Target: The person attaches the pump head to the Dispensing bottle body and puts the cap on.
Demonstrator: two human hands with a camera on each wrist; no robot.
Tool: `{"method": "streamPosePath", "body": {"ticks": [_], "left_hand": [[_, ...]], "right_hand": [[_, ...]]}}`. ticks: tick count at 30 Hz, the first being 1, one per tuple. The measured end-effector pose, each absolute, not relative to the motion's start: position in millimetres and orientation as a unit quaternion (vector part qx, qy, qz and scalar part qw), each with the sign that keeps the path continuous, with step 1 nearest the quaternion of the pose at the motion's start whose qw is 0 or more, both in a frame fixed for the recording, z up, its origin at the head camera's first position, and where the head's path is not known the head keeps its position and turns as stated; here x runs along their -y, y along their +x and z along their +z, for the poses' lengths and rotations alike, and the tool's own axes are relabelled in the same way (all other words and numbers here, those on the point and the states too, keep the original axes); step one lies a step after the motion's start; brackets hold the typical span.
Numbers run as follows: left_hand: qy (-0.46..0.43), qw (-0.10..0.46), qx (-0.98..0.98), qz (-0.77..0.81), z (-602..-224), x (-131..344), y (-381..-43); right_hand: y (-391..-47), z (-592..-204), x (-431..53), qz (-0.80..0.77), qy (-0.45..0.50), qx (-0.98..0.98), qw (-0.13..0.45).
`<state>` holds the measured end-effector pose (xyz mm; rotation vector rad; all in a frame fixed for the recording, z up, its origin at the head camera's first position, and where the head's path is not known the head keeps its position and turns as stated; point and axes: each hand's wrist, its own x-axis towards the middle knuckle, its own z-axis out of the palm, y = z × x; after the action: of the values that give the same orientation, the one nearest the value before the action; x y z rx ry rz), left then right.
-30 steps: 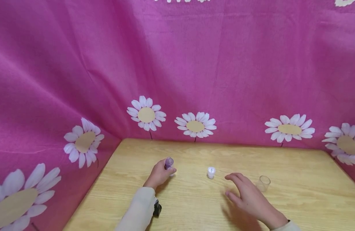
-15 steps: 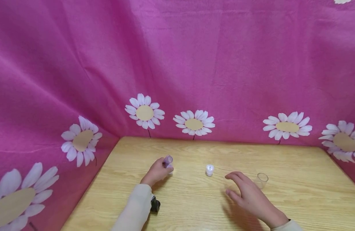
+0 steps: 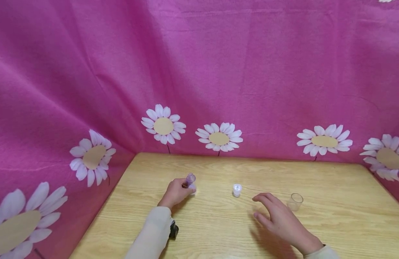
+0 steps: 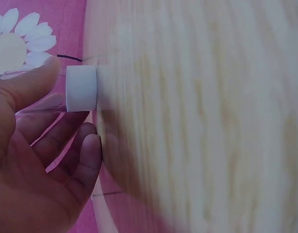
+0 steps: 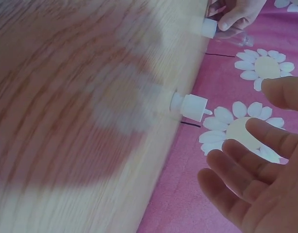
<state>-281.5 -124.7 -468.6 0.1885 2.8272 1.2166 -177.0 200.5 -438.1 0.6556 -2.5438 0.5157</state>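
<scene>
My left hand (image 3: 176, 193) holds a small see-through purplish bottle (image 3: 191, 178) between thumb and fingers. Its white base (image 4: 81, 88) is down at the tabletop in the left wrist view, and its narrow neck points up. To the right of it stands a white nozzle piece (image 3: 237, 190), a thin tip rising from it in the right wrist view. My right hand (image 3: 280, 221) hovers over the table with fingers relaxed and apart, holding nothing. Just beyond that hand is a clear cylindrical cap (image 3: 295, 202), partly hidden behind it.
The wooden table (image 3: 219, 230) meets a pink cloth (image 3: 267, 72) with printed daisies along its back and left side. A small black object (image 3: 174, 230) shows beside the left sleeve.
The camera view has shifted slightly. The left hand tilts the bottle a little, and more of its white base shows now. The right hand stays where it was.
</scene>
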Motion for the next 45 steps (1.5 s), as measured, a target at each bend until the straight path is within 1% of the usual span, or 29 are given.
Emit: {"method": "streamPosePath", "body": {"ticks": [9, 16, 24, 30, 38, 45], "left_hand": [[0.063, 0.025, -0.914, 0.399, -471, 126, -282], [0.063, 0.015, -0.914, 0.401, -471, 125, -283], [0.062, 0.022, -0.909, 0.412, -468, 124, -280], [0.065, 0.022, -0.912, 0.405, -469, 125, -281], [0.071, 0.02, -0.92, 0.384, -462, 122, -285], [0.085, 0.014, -0.936, 0.34, -449, 110, -275]], "right_hand": [[-178, -437, -202, 0.183, 0.244, 0.923, 0.235], [-181, -439, -205, 0.195, 0.235, 0.925, 0.224], [-182, -442, -204, 0.199, 0.237, 0.922, 0.232], [-183, -441, -204, 0.201, 0.236, 0.924, 0.224], [-186, -438, -206, 0.202, 0.235, 0.924, 0.225], [-183, -436, -208, 0.201, 0.224, 0.927, 0.226]]}}
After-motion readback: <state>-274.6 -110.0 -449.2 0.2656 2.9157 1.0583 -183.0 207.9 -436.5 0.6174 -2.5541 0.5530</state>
